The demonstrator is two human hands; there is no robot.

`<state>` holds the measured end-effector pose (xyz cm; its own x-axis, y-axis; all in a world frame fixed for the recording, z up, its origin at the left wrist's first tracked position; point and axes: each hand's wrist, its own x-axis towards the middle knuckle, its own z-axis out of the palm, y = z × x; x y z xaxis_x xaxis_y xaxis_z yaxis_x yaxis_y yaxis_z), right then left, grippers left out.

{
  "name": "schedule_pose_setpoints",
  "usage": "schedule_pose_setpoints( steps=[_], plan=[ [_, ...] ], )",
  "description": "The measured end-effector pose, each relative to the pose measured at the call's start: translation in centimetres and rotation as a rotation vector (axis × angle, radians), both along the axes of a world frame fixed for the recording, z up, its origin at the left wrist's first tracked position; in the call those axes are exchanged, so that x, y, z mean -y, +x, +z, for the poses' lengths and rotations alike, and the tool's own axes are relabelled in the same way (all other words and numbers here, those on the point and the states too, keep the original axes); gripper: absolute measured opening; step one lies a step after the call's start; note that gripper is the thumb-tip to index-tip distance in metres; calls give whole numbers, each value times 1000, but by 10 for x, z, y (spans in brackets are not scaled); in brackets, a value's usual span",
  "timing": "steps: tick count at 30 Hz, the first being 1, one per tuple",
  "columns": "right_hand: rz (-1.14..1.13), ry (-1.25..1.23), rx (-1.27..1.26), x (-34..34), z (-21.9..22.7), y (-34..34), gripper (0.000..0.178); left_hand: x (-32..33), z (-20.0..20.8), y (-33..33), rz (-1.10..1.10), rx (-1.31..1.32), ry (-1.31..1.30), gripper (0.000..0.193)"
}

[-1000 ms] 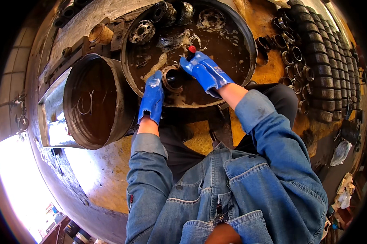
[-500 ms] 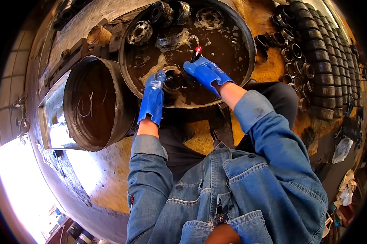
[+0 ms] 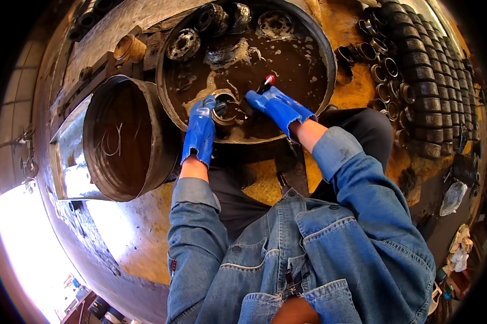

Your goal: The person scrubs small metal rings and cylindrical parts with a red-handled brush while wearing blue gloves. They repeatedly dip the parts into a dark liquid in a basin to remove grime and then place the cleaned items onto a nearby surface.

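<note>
Both my hands wear blue rubber gloves over a wide dark basin (image 3: 331,70) of brown, murky liquid. My left hand (image 3: 201,125) is closed on the left side of a ring-shaped metal part (image 3: 235,98), its dark fingertips reaching into the opening. The part sits in the liquid near the basin's near rim. My right hand (image 3: 278,109) is closed round a tool with a black and red handle (image 3: 270,80), just right of the ring. The tool's working end is hidden, so its kind does not show.
Several greasy wheel-like metal parts (image 3: 183,44) lie along the basin's far side. A rusty open drum (image 3: 133,170) stands at the left, with a bent wire in it. To the right are loose metal rings (image 3: 389,67) and stacked rows of dark cylindrical parts (image 3: 424,89).
My right hand has shifted slightly right and down, and the tool's red end has moved away from the ring. More of the ring shows, my left hand still on it.
</note>
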<state>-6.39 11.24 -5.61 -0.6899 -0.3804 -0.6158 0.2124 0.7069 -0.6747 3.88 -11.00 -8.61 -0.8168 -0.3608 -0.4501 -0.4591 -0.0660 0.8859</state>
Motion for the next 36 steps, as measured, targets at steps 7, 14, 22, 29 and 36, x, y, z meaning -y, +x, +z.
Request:
schedule_pose_setpoints(
  steps=[7,14,22,29,36],
  plan=[
    [69,-125,-280,2,18,0,43,0,2,-1,-13,-3,9,40],
    [-37,-72,-125,17,24,3,42,0,1,5,-15,-22,57,41],
    [-20,-163,-67,8,58,43,43,-1,-6,-2,-20,-23,-70,42],
    [-50,-271,-108,2,32,56,49,-15,30,-4,-144,90,-345,40],
    [187,122,-419,18,-10,17,41,-15,28,-5,77,-2,78,40]
  ],
)
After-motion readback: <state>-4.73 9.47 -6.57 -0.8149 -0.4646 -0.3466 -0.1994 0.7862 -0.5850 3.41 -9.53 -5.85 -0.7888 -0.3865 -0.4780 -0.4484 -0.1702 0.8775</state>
